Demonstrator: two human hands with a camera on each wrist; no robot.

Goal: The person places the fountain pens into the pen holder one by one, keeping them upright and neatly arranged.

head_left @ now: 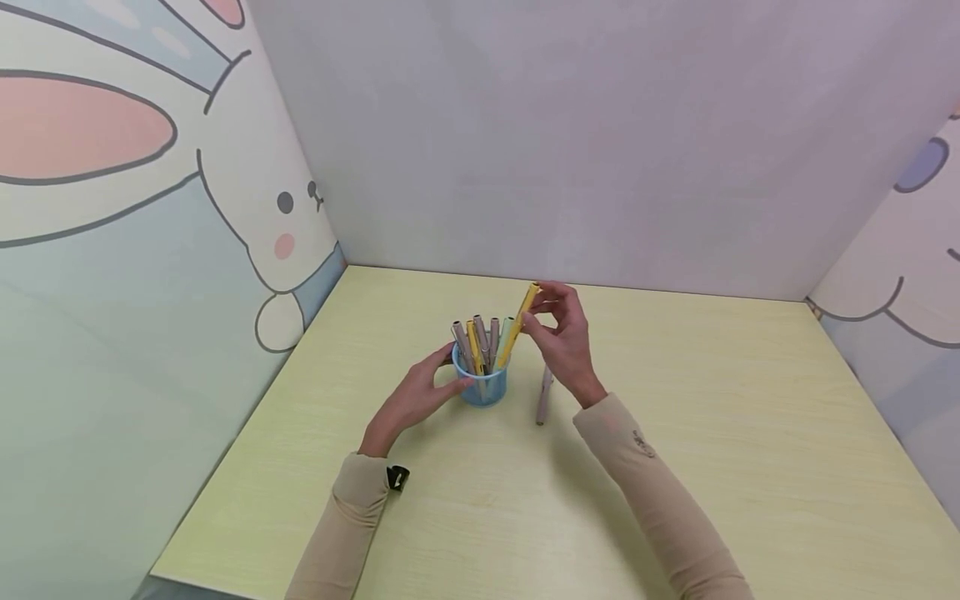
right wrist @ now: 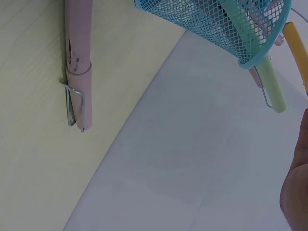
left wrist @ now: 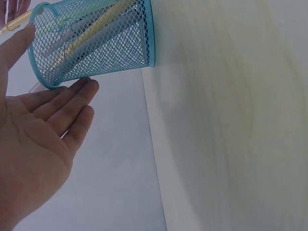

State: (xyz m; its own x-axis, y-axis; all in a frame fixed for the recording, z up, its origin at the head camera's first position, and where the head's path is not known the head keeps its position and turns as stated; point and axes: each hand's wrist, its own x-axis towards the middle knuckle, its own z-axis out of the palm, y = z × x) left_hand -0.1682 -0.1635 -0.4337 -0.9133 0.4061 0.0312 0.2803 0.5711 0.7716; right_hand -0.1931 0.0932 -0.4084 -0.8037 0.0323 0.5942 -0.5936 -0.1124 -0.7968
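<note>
A blue mesh pen holder [head_left: 481,390] stands upright on the table with several pens in it, grey, yellow and light green. My left hand [head_left: 414,393] holds it at the rim, thumb on the near side and fingers round the far left; the left wrist view shows this hand [left wrist: 45,125] from the palm side. Above the holder's right edge, my right hand [head_left: 561,337] pinches a yellow pen [head_left: 519,323] between thumb and fingers, its lower end at the rim. In the right wrist view only part of the right hand [right wrist: 296,183] shows.
A pinkish-grey pen [head_left: 543,398] with a metal clip lies on the table right of the holder, below my right wrist. The pale yellow table [head_left: 720,450] meets a plain back wall [head_left: 570,142]. A cartoon-printed wall [head_left: 112,350] borders the left side.
</note>
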